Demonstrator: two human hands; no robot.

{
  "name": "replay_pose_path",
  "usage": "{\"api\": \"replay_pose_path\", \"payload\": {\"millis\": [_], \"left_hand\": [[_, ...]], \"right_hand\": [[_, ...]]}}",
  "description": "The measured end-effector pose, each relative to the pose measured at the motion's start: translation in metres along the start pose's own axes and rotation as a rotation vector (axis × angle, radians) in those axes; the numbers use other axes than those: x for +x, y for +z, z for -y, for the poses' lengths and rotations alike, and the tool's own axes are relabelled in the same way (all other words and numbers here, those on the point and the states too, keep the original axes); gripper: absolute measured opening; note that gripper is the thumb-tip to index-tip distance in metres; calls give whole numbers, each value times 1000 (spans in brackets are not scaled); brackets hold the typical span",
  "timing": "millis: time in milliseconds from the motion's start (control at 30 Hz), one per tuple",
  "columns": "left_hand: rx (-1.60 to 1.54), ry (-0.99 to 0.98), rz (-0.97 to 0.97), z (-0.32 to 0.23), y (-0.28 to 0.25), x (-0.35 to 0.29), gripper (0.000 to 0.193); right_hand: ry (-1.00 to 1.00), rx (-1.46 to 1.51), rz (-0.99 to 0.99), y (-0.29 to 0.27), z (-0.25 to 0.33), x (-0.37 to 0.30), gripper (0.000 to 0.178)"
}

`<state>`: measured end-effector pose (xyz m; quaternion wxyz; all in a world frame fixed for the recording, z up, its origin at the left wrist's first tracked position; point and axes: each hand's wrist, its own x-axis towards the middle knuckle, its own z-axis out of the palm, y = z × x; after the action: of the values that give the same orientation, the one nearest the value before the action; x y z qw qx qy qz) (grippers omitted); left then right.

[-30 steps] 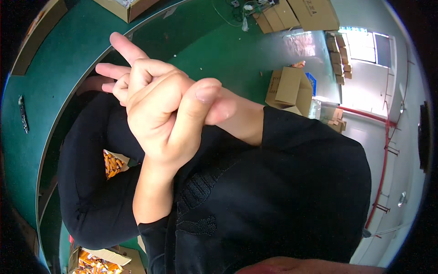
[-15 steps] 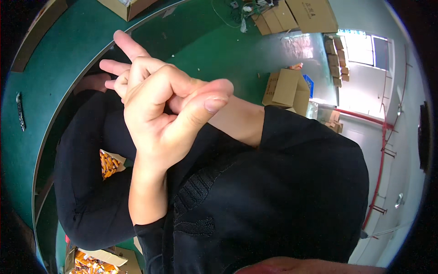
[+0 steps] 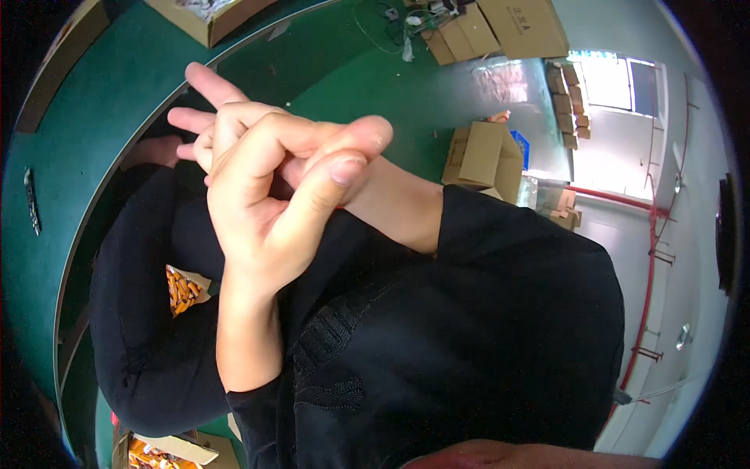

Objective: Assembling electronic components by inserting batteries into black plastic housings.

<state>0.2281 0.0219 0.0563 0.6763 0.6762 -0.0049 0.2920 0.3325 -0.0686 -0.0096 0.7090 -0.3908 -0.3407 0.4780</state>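
Observation:
My left hand (image 3: 254,187) is raised over my lap, its fingers curled and its thumb pressed against the bent index finger. What lies inside its grasp, if anything, is hidden. My right forearm (image 3: 398,203) comes in from the right and passes behind the left hand, which covers its wrist and palm. Three fingers stick out past the left hand's knuckles at the upper left; from the line of the forearm they appear to belong to my right hand (image 3: 209,84), stretched out. The two hands overlap and seem to touch. No object shows in either.
A green table (image 3: 70,180) curves along the left, with a dark thin strip (image 3: 31,201) and cardboard boxes (image 3: 234,17) on it. An open carton (image 3: 488,160) stands on the floor. Below, a box (image 3: 219,452) holds small orange pieces; more orange pieces (image 3: 183,291) show between my legs.
My left thumb has slid back a little along the index finger, away from its tip. The whole view has shifted slightly. Both hands stay overlapped.

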Motion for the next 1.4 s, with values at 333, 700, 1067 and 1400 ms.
{"api": "replay_pose_path", "payload": {"millis": [333,700,1067,1400], "left_hand": [[-40,-89,-42,9,-3,2,15],[84,49,-93,17,3,-4,22],[-171,-185,-257,28,4,-3,40],[-388,-146,-146,19,-1,5,34]], "right_hand": [[-5,-74,10,10,-2,5,132],[-27,-211,21,8,8,8,132],[-38,-292,35,16,7,17,133],[-21,-149,-90,33,24,20,101]]}}
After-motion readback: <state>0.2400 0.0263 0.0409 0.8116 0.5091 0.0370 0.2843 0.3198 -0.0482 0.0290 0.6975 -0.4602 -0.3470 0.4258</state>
